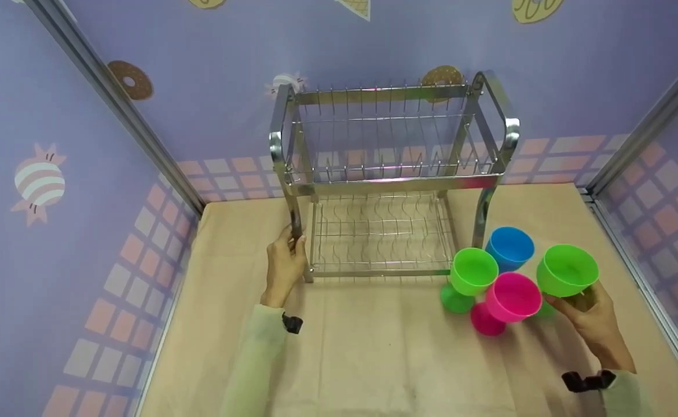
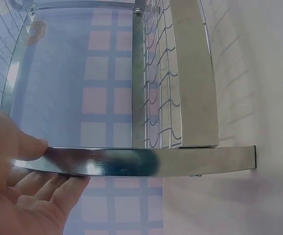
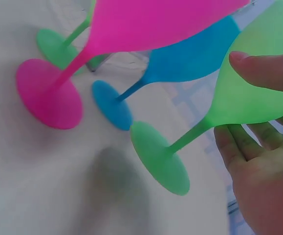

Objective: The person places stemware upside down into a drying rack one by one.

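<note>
A two-tier metal dish rack [image 1: 394, 184] stands on the table. At its front left leg is my left hand [image 1: 285, 263], gripping the metal strip [image 2: 102, 161] with the thumb on one side and the fingers on the other. My right hand [image 1: 590, 315] holds a green plastic goblet [image 1: 567, 271] by its bowl, thumb and fingers on opposite sides. Beside it stand a pink goblet [image 1: 513, 297], a blue goblet [image 1: 509, 248] and a second green goblet [image 1: 473, 272]. I cannot tell whether the held goblet's foot [image 3: 160, 157] touches the table.
A beige cloth [image 1: 367, 341] covers the table. Purple patterned panels [image 1: 373, 52] rise at the back and both sides, joined by metal frame posts [image 1: 118, 104]. The goblets stand close to the rack's front right leg [image 1: 482, 217].
</note>
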Tool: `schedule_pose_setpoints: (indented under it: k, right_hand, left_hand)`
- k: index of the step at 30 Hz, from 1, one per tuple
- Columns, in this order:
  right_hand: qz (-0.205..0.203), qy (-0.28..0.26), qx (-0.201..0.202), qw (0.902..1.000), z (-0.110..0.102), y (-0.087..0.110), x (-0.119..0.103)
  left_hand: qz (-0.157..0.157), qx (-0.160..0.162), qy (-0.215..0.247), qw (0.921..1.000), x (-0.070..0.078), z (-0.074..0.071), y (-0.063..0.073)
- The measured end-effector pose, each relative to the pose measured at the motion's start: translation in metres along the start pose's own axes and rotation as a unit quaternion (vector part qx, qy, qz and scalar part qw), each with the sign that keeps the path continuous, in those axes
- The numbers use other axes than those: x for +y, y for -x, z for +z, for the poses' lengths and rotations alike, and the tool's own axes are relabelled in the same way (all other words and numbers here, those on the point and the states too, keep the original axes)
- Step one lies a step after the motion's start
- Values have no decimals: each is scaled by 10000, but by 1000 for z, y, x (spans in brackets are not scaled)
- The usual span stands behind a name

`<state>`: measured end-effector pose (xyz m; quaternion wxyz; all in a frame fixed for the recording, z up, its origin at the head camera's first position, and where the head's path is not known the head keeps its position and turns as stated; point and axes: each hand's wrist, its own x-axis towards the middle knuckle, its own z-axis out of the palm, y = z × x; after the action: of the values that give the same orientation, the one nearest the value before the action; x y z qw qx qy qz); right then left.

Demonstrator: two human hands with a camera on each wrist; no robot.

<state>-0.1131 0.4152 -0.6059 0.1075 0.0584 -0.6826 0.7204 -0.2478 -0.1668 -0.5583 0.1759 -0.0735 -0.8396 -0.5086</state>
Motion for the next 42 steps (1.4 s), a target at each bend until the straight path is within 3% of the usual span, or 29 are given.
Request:
schedule_pose_setpoints:
  k: [8, 14, 18, 21, 24, 27, 32, 35, 42]
  right_hand:
    - [-566, -271, -53, 9980, -1, -9, -36]
    - [-1071, -460, -198, 9930, 9, -20, -61]
    - [-1491, -245, -315, 9880, 20, -29, -76]
    - [-1768, 8, -372, 9835, 31, -34, -87]
    - [-1893, 606, -315, 9795, 44, -37, -99]
    - [-2077, 1515, -286, 9660, 58, -39, -110]
    - [-2407, 2817, -214, 9286, 82, -44, -124]
    - [-2532, 3256, -263, 9106, 96, -47, -129]
    - [-2707, 3843, -520, 8811, 125, -49, -131]
  left_hand:
    - [-247, -44, 93, 9996, 2, -6, -2]
    - [-120, -243, 265, 9993, 3, -17, 0]
    - [-119, -256, 311, 9991, 7, -27, 1]
    - [-53, -168, 92, 9998, 13, -34, 2]
    - [149, -36, -172, 9997, 21, -40, 4]
    - [353, 67, -264, 9990, 32, -42, 7]
    - [638, 1, -248, 9977, 50, -42, 14]
    - [809, -143, -161, 9965, 60, -41, 19]
    - [1187, -689, 39, 9905, 74, -34, 30]
